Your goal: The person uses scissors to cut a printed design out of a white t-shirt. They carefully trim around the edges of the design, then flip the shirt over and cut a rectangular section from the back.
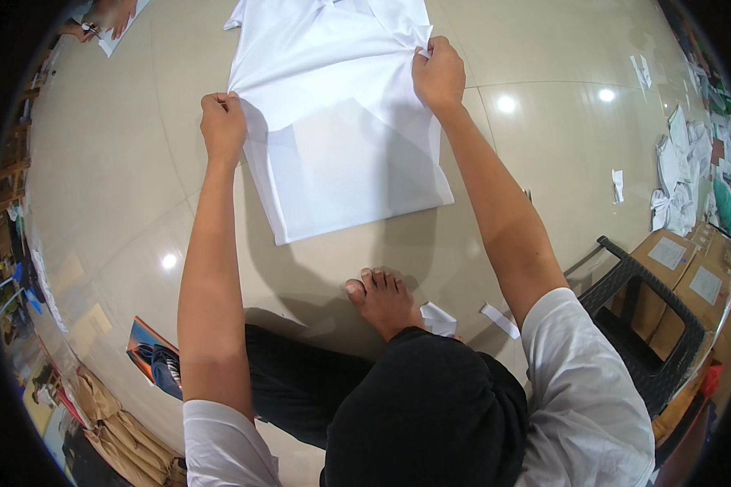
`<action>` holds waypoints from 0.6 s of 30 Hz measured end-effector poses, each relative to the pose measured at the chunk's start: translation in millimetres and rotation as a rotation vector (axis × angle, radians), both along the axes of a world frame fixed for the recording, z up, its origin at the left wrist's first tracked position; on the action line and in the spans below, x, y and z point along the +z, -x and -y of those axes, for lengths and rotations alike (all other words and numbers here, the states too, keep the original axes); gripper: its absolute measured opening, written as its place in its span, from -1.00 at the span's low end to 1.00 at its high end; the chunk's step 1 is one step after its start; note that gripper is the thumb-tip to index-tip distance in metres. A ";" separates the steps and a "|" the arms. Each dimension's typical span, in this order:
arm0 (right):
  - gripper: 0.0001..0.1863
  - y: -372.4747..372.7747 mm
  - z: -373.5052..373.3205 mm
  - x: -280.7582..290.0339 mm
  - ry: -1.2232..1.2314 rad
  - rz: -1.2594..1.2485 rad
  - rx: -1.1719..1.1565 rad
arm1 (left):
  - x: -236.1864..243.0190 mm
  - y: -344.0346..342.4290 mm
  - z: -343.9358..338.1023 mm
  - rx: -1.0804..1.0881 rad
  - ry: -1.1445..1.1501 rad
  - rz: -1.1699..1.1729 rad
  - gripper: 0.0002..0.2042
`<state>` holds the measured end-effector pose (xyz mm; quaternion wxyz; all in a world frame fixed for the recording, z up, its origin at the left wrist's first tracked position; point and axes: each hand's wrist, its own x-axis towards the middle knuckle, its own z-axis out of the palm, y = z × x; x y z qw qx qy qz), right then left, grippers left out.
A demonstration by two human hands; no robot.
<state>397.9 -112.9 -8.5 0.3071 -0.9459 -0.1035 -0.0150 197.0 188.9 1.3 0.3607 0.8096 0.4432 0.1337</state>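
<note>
A white cloth (341, 154), which looks like part of a garment, lies spread on the tiled floor in front of me, its far end running out of the top of the picture. My left hand (222, 126) pinches its left edge, and my right hand (440, 75) grips its right edge a little farther away. Between the two hands the upper layer is drawn into creases. Below them the near part lies flat, with a sheer layer and a straight near hem. My arms' shadows fall across it.
My bare foot (382, 300) rests just short of the hem. White scraps (501, 321) lie nearby. At right are a black plastic chair (646, 325), cardboard boxes (666, 268) and white cloth pieces (676, 174). Another person's hands (114, 16) work at the far left.
</note>
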 end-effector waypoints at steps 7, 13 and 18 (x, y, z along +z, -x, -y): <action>-0.65 -6.3 -11.0 0.4 -0.016 0.086 0.006 | -0.3 -5.3 -3.9 -0.061 -0.106 0.067 -0.66; -0.65 9.9 10.6 3.9 -0.068 0.094 0.001 | -0.4 13.1 14.3 -0.209 -0.505 0.032 -0.65; -0.73 14.6 25.3 -2.0 -0.056 0.017 0.147 | -5.6 25.4 26.8 -0.327 -0.459 -0.085 -0.68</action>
